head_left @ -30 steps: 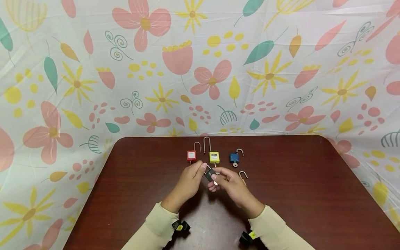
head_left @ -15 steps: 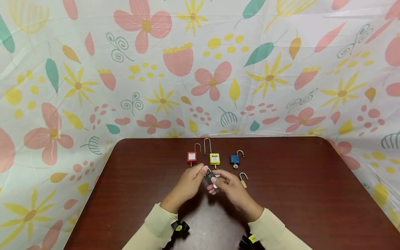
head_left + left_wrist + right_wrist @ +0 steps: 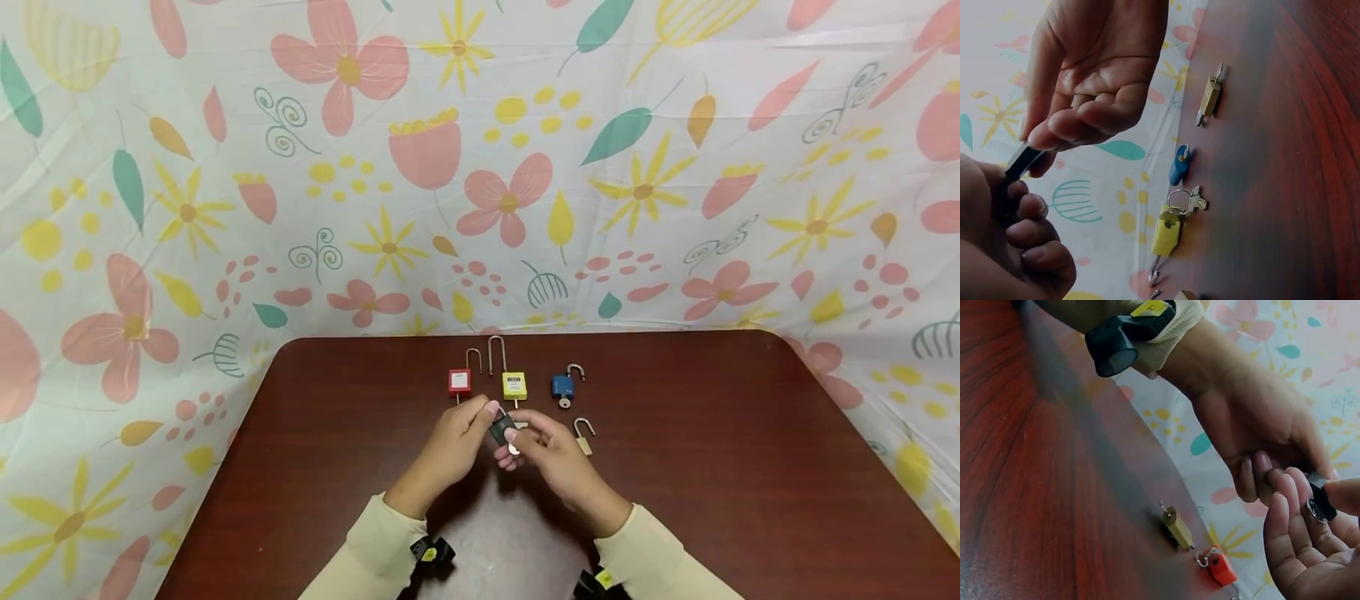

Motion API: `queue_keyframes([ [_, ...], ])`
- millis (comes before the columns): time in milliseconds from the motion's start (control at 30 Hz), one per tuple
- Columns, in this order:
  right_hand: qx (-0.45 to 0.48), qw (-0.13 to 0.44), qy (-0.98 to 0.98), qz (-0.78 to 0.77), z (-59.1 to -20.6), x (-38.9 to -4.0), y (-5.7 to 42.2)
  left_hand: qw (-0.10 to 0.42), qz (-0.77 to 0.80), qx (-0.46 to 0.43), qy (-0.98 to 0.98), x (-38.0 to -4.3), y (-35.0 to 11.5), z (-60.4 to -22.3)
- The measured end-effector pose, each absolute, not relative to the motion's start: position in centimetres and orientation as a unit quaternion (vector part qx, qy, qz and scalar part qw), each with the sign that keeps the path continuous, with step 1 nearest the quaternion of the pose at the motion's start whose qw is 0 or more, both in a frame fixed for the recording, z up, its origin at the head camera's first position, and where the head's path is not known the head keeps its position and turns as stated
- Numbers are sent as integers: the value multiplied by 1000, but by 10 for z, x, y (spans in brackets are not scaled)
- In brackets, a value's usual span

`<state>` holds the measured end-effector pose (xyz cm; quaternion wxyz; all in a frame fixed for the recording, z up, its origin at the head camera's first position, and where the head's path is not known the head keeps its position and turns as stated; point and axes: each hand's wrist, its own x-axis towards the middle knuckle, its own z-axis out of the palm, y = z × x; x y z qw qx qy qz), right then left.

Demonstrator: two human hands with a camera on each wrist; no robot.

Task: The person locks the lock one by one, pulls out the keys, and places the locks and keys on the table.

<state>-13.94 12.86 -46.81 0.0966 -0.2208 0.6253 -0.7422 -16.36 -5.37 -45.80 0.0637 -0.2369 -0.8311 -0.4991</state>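
Between both hands, above the table, is a small black padlock [image 3: 503, 427] with its metal shackle tilted up and to the left. My left hand [image 3: 452, 448] pinches it by the shackle side, thumb uppermost. My right hand [image 3: 558, 457] grips the lower end of the body between thumb and fingers, where a silvery key [image 3: 513, 448] shows. In the right wrist view the black padlock [image 3: 1319, 487] is partly covered by fingers, with a round metal piece [image 3: 1316, 511] beside it. Whether its shackle is locked cannot be made out.
Beyond the hands on the brown table [image 3: 712, 467] lie a red padlock [image 3: 460, 382], a long-shackled yellow padlock [image 3: 514, 385] and a blue padlock [image 3: 562, 386]. A brass padlock [image 3: 583, 446] lies nearer, right of the right hand. Their shackles stand open. A floral cloth [image 3: 630, 208] hangs behind.
The head view has tipped slightly, so the scene sits a little lower. Both hands keep their hold on the black padlock, with barely any movement. The brass padlock shows more fully.
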Motion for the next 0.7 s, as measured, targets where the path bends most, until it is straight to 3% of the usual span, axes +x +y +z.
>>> queue_keyframes([
  [233, -231, 103, 625, -738, -459, -137, 129, 66, -559, -192, -804, -160, -50, -456],
  [500, -243, 51, 643, -725, -457, -136, 130, -18, -659, -174, -732, -153, -44, -452],
  [700, -226, 17, 648, -727, -459, -134, 129, -46, -729, -143, -668, -152, -37, -451],
])
